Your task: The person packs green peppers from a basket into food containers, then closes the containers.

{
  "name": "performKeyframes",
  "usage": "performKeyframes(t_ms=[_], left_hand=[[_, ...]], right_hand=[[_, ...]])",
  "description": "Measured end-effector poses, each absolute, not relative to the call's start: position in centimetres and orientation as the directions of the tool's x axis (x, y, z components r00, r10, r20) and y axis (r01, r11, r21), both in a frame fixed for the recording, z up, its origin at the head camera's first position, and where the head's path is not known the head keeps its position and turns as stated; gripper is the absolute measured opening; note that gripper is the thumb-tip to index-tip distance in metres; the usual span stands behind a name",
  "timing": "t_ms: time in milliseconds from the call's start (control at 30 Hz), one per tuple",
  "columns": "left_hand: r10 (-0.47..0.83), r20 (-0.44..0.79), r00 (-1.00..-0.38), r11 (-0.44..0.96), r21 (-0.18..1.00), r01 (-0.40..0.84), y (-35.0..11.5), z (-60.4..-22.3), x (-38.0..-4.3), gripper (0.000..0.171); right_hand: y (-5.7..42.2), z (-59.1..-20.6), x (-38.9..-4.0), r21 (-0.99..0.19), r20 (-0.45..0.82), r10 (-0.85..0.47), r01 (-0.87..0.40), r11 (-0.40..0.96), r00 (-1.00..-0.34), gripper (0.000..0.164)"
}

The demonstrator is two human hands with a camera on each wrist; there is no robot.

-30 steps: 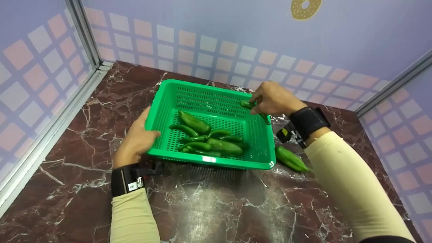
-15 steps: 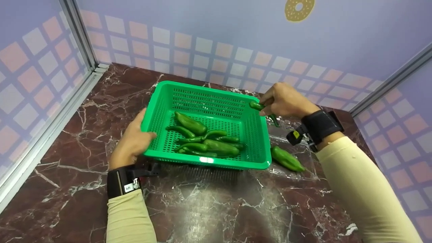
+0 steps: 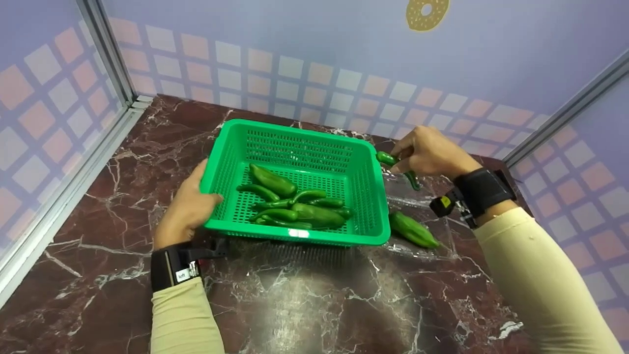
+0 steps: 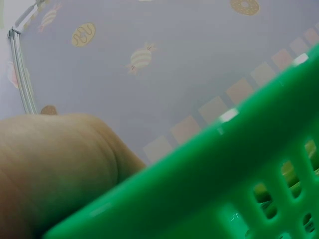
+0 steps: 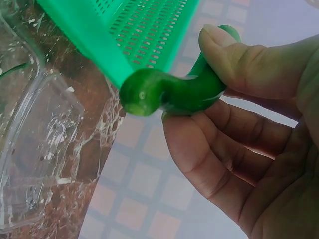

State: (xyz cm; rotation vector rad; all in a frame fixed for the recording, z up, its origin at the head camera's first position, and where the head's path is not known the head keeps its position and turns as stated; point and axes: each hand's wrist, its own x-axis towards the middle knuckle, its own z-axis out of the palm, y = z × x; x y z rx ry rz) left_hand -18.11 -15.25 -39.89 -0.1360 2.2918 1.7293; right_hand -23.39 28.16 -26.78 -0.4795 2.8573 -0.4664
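Note:
My left hand [image 3: 185,209] grips the left rim of a green slotted plastic basket [image 3: 361,201], thumb over the edge. In the left wrist view its skin lies against the basket's rim [image 4: 224,124]. Several green peppers [image 3: 319,216], thin and thick, lie in the basket. Just outside the right rim, my right hand [image 3: 430,152] pinches a thin curved green pepper [image 5: 184,94] between thumb and fingers. Below that hand, a thicker green pepper [image 3: 414,230] lies in a clear plastic tray [image 5: 50,129] to the basket's right.
The basket stands over a dark red marbled tabletop [image 3: 236,314]. A lilac wall [image 3: 304,29] with printed tiles closes off the back, and side panels with metal frame posts [image 3: 115,54] stand left and right.
My right hand has moved to the right, carrying the thin pepper from over the basket's far right corner to outside the rim. The left hand keeps its grip. The head view has shifted slightly.

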Motion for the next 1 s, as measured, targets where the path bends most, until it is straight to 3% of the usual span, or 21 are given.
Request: performKeyframes(t_ms=[433, 1000], left_hand=[[0.087, -0.265, -0.96, 0.296, 0.927, -0.229, -15.2, -40.1, -18.2, 0.096], [0.098, -0.271, -0.958, 0.293, 0.927, -0.232, -15.4, -39.8, -18.1, 0.097]], right_hand=[[30.7, -27.4, -22.6, -0.381, -0.161, -0.302, -0.223, 0.897, -0.94, 0.038], [33.1, -28.2, -21.7, -0.378, -0.166, -0.299, -0.219, 0.899, -0.94, 0.03]])
